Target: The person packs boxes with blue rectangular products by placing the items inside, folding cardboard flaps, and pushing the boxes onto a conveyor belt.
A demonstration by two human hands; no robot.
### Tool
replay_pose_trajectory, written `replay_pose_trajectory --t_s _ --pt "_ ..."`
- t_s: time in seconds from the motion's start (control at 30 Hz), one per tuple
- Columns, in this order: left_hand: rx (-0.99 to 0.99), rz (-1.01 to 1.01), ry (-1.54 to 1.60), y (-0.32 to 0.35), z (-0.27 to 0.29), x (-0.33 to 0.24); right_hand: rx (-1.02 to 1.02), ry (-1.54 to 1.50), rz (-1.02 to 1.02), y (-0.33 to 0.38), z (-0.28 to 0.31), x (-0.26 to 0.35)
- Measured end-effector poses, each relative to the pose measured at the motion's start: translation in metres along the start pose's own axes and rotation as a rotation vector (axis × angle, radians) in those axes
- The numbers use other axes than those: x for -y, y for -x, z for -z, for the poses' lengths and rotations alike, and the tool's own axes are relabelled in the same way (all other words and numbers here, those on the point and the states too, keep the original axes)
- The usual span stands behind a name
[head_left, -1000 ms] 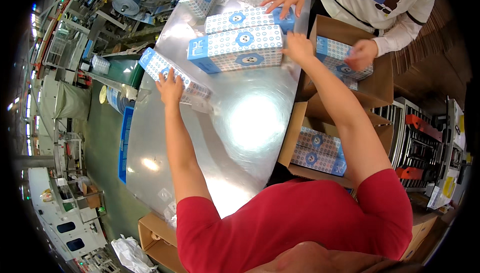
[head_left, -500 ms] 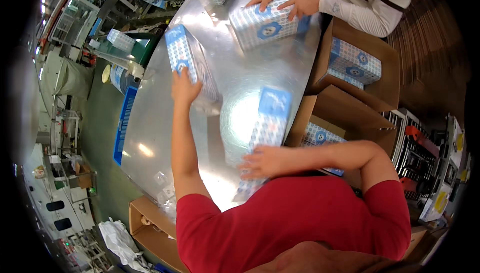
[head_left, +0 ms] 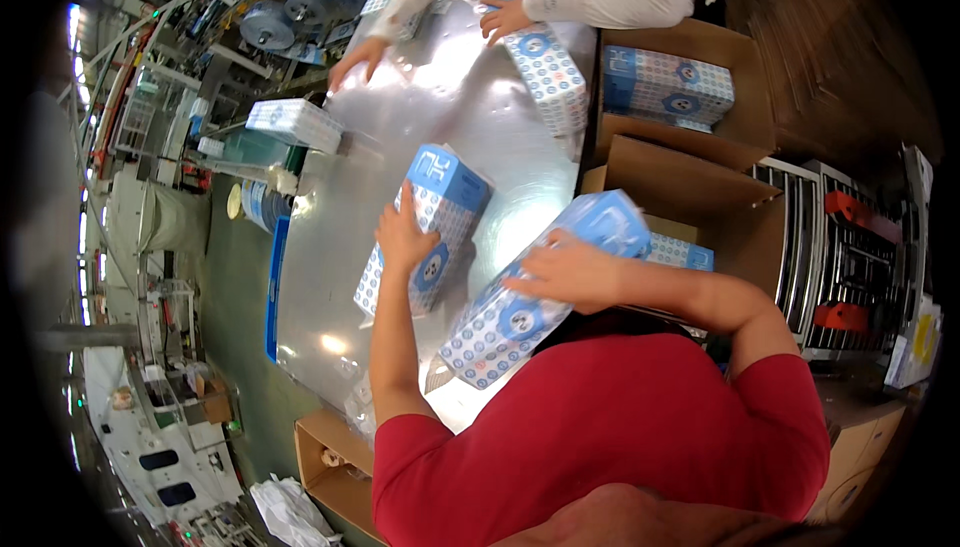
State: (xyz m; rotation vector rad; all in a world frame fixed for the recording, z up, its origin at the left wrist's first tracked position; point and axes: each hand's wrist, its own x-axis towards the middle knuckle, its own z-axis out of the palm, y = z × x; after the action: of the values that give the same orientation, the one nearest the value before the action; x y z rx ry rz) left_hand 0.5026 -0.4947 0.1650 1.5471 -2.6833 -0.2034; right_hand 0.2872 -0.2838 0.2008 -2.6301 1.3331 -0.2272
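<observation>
My left hand [head_left: 404, 239] grips the near-left side of an oblong white pack [head_left: 452, 209] with blue ends and a small blue pattern, its thumb and fingers spread over the surface. Across a second pack of the same kind [head_left: 520, 319] lies my right hand [head_left: 572, 273], fingers curled over its top. That second pack sits tilted at the table's near right edge, close to my body, its blue end toward an open carton [head_left: 690, 172]. The undersides of both packs and some right fingertips are hidden.
A co-worker's hand [head_left: 508, 19] rests on another pack [head_left: 548, 77]; their other hand [head_left: 362, 61] reaches left, near a pack [head_left: 297, 124] at the metal table's [head_left: 330, 237] far left. Packs lie inside the right-hand cartons. Another carton [head_left: 330, 455] stands lower left.
My left hand has drawn its pack nearer and to the right. The pack under my right hand has swung toward the carton. The co-worker's pack has turned, and one of their hands has moved left.
</observation>
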Motion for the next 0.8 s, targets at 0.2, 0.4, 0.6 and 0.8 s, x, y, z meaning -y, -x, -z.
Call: replay_pose_trajectory --t_s 0.2,0.4,0.6,0.8 --pt "-0.401 -0.657 0.085 0.005 0.001 -0.022 -0.787 -0.619 -0.810 0.237 0.062 -0.008" --pt "-0.033 -0.654 1.101 -0.010 -0.015 -0.111 -2.123 -1.455 -0.753 0.376 -0.041 0.043" --pt "0.379 -1.386 0.489 0.023 -0.035 -0.269 -2.344 -1.364 -0.607 0.364 -0.074 0.054" --pt "1.190 -1.212 0.269 0.086 -0.189 -0.324 -1.748 -1.218 -1.158 0.335 -0.020 0.081"
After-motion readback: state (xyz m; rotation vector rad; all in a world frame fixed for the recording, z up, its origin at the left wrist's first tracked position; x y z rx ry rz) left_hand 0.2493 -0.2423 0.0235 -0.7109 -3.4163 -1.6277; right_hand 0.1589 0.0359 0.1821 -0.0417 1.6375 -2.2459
